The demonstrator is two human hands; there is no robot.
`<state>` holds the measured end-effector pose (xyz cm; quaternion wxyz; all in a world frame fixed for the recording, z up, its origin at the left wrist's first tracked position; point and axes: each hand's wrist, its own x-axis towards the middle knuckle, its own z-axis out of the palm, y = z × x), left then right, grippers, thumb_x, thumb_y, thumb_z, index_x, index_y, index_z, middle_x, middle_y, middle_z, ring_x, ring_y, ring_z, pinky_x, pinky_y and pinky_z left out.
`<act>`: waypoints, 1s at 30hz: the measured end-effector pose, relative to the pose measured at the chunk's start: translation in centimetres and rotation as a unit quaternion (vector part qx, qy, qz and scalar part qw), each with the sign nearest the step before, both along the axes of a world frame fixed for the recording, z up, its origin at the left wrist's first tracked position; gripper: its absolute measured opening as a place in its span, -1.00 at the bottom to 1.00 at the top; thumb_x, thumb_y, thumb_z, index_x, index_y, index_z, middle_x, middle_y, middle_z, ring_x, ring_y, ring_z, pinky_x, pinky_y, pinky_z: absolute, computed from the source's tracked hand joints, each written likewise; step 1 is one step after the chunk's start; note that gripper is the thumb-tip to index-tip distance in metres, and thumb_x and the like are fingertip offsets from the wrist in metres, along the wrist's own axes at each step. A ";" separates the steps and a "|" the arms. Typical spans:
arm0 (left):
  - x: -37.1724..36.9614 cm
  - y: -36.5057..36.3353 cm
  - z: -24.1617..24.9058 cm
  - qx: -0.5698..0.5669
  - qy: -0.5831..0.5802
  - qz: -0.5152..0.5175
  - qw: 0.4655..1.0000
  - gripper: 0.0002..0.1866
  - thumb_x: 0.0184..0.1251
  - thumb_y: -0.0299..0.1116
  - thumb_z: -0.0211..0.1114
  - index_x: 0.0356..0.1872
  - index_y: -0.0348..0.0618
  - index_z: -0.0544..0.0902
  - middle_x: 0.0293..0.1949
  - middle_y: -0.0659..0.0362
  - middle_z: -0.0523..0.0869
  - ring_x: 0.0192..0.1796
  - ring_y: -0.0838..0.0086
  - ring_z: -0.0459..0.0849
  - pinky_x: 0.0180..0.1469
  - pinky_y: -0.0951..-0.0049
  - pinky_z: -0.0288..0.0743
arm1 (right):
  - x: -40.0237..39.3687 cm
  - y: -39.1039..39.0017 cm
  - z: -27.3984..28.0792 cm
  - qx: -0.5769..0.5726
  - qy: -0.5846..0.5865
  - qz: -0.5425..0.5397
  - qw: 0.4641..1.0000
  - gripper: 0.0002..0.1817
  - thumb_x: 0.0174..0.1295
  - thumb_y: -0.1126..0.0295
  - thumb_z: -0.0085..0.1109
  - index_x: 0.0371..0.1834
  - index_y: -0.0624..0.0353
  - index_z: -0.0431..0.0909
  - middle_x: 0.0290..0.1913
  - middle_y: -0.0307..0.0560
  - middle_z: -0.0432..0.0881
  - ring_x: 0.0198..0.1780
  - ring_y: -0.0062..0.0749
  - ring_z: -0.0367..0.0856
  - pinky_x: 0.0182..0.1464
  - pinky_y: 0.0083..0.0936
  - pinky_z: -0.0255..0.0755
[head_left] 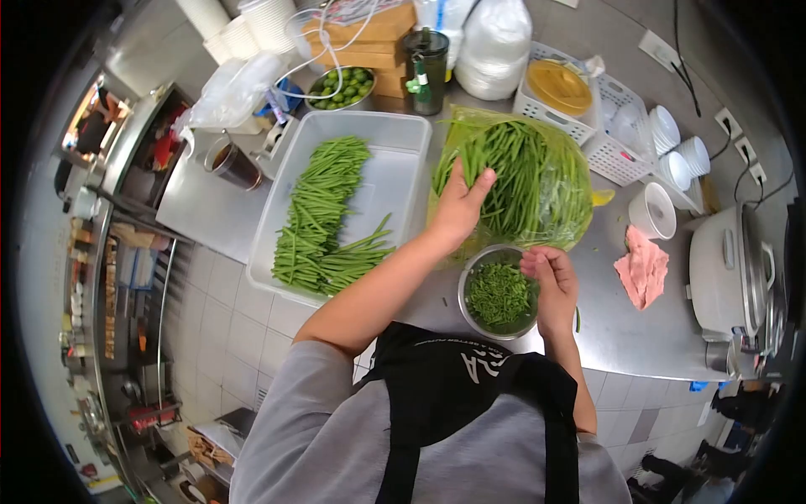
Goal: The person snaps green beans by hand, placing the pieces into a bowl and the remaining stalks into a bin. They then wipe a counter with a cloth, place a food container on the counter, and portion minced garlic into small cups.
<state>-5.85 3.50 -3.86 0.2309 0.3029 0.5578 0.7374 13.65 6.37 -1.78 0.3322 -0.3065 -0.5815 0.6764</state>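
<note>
My left hand [460,206] is at the near left side of a yellow-green plastic bag [575,197] full of long green beans [520,168]. Its thumb and fingers close around some of the beans. Over the right rim of a round metal bowl [463,307], my right hand [554,281] has its thumb and fingertips pinched together; whatever they hold is too small to make out. Short green bean ends [498,294] lie in the bowl. To the left, a clear plastic tub [395,134] holds long beans [315,218] lined up in rows.
Limes [353,86] in a bowl, a dark lidded tumbler [426,71] and cardboard boxes [369,38] stand behind. A glass of dark drink [233,164] is at the left. Rightward are white baskets [617,139], a white tub [653,212], a pink cloth [642,269] and a large cooker [726,273].
</note>
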 end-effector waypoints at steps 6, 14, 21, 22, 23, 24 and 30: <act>-0.4 -0.8 0.6 -0.015 0.036 -0.136 0.990 -0.55 0.35 -0.27 0.15 0.17 -0.26 0.30 -0.37 0.21 0.58 -0.48 0.60 0.52 -0.35 0.54 0.45 | -0.1 -0.5 0.4 0.029 -0.011 0.021 0.999 -0.81 0.34 0.43 0.00 -0.07 0.28 0.44 -0.17 -0.08 0.59 -0.15 -0.47 0.55 -0.03 -0.53 0.43; 6.1 -3.4 1.3 -0.133 0.257 -0.480 0.828 -0.43 0.12 -0.24 0.34 0.13 -0.28 0.39 -0.05 -0.08 0.61 -0.07 0.13 0.60 -0.02 0.24 0.43 | -1.2 -1.1 3.3 0.067 0.069 0.027 0.995 -0.72 0.33 0.47 -0.02 0.07 0.27 0.33 -0.25 -0.07 0.63 -0.15 -0.46 0.59 0.09 -0.43 0.37; 4.8 -4.1 3.7 -0.191 -0.088 -0.585 0.783 -0.56 -0.01 -0.42 0.44 -0.09 -0.29 0.51 -0.41 0.19 0.63 -0.63 0.62 0.47 -0.57 0.68 0.34 | -2.1 -1.2 4.2 0.142 -0.066 0.117 0.981 -0.74 0.36 0.37 -0.05 -0.01 0.31 0.44 -0.22 -0.08 0.64 -0.14 -0.47 0.57 0.02 -0.52 0.37; 4.9 -4.1 3.5 -0.201 -0.089 -0.582 0.783 -0.65 0.01 -0.41 0.43 -0.19 -0.27 0.53 -0.53 0.23 0.56 -0.66 0.57 0.47 -0.58 0.63 0.35 | -2.3 -1.0 4.0 0.153 -0.102 0.132 0.974 -0.71 0.36 0.32 -0.05 0.01 0.31 0.44 -0.19 -0.06 0.64 -0.11 -0.46 0.55 0.05 -0.50 0.35; 4.9 -4.2 3.6 -0.201 -0.097 -0.571 0.790 -0.67 0.03 -0.40 0.42 -0.21 -0.27 0.53 -0.54 0.22 0.55 -0.66 0.58 0.47 -0.58 0.62 0.34 | -2.3 -0.7 4.0 0.164 -0.139 0.143 0.966 -0.68 0.36 0.28 -0.05 0.02 0.30 0.45 -0.16 -0.04 0.64 -0.08 -0.45 0.54 0.07 -0.48 0.33; 4.9 -4.5 3.9 -0.200 -0.104 -0.563 0.796 -0.69 0.04 -0.39 0.41 -0.22 -0.27 0.53 -0.54 0.21 0.55 -0.65 0.58 0.47 -0.59 0.61 0.34 | -2.1 -0.3 4.0 0.157 -0.173 0.169 0.958 -0.60 0.36 0.24 -0.05 0.14 0.29 0.37 -0.06 0.01 0.59 0.00 -0.38 0.51 0.11 -0.45 0.32; 4.9 -3.8 4.2 -0.242 -0.153 -0.550 0.784 -0.60 0.26 -0.30 0.26 0.01 -0.21 0.32 -0.49 0.21 0.50 -0.62 0.63 0.42 -0.61 0.66 0.25 | -0.1 1.4 3.3 0.099 -0.007 0.080 0.992 -0.58 0.41 0.22 -0.13 0.22 0.23 0.29 0.03 0.01 0.53 0.07 -0.36 0.47 0.12 -0.46 0.32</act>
